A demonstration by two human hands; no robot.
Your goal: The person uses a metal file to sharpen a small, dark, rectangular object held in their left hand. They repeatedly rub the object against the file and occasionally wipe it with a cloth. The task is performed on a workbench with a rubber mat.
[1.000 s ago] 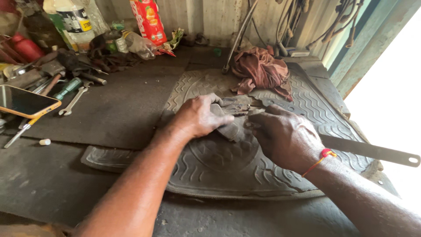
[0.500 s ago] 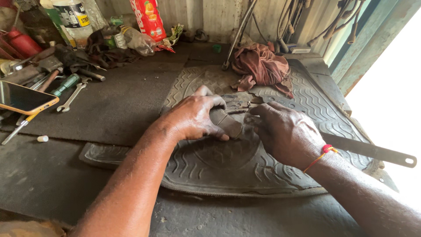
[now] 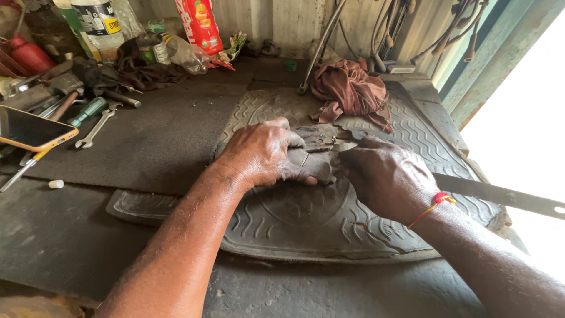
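Grey rubber piece (image 3: 315,162) sits mid-mat, and we've got both hands on it: our left hand (image 3: 262,154) curls over its left side, fingers bent around it, while our right hand (image 3: 388,176) pinches the right end. It lies on the ribbed rubber floor mat (image 3: 306,229); a brown rag (image 3: 350,91) is bunched at the far edge.

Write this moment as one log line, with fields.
left hand: presses grey rubber piece | right hand: grips same piece | under: ribbed rubber mat
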